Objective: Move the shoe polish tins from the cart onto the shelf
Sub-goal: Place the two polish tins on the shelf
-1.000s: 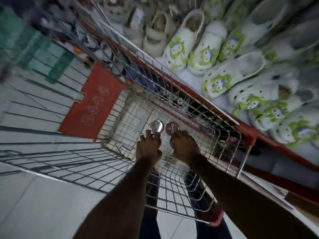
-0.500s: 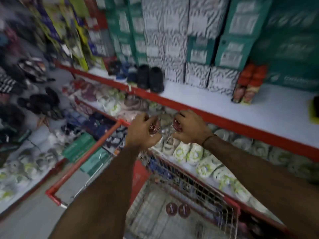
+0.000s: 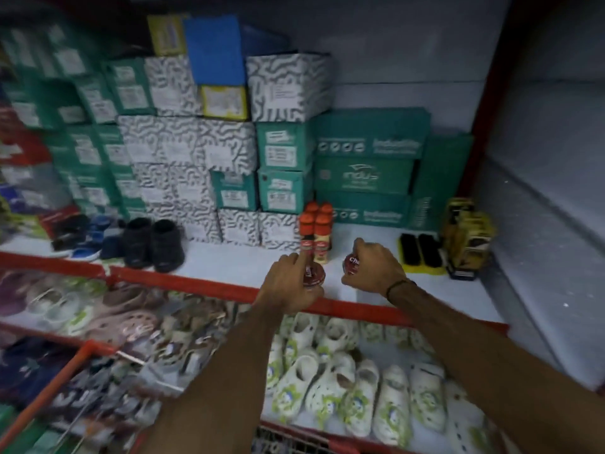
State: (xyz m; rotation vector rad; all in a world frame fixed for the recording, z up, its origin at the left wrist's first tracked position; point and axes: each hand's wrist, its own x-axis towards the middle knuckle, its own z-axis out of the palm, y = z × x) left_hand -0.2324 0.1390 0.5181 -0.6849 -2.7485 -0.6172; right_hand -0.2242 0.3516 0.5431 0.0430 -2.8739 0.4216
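Note:
My left hand [image 3: 288,286] grips a round dark-red shoe polish tin [image 3: 315,277], held low over the front of the white shelf [image 3: 229,267] with the red edge. My right hand [image 3: 373,268] grips a second red tin [image 3: 352,264], tilted so its lettered lid faces left, also just above the shelf. Both tins are right in front of the orange-capped polish bottles [image 3: 316,232]. Only the red rim of the cart [image 3: 49,391] shows at the bottom left; its inside is out of view.
Stacked green and patterned shoe boxes [image 3: 229,158] fill the back of the shelf. Black shoes [image 3: 154,244] stand to the left, black brushes on a yellow card [image 3: 420,253] and yellow packs [image 3: 468,237] to the right. White clogs [image 3: 343,388] lie on the lower shelf.
Both hands lifted the tins out of the cart, then moved up and forward to the upper shelf. The view swung from the cart up to the shelf.

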